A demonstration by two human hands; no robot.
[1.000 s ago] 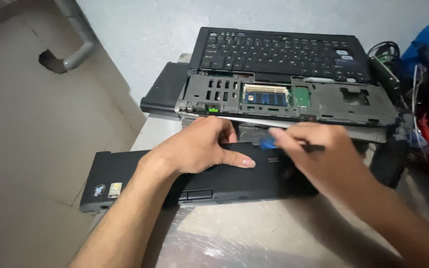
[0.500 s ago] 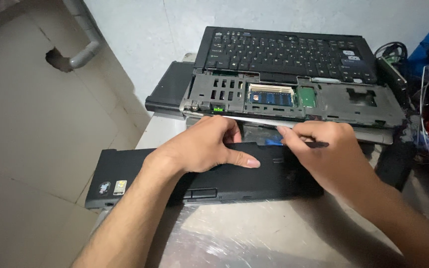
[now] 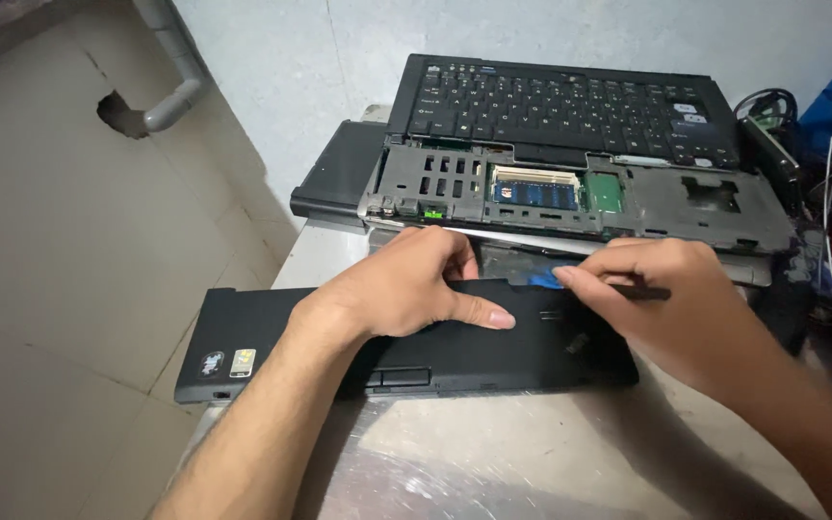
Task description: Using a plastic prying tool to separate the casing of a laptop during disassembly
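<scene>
Pressing down near the table's (image 3: 493, 462) front edge, the person's left hand (image 3: 406, 289) lay flat and open on a detached black palm-rest panel (image 3: 522, 342), thumb stretched along its top. The panel lay flat, its long axis running left to right across the table, its button strip facing the person. The right hand (image 3: 657, 299) pinched a thin dark tool (image 3: 642, 292), tip aimed left at a blue tab (image 3: 546, 281) just behind the panel. The step looked like freeing a ribbon connection; the next move probably called for a light, steady lift. Behind stood the opened laptop chassis (image 3: 570, 197), then its loose keyboard (image 3: 560, 101) against the wall.
</scene>
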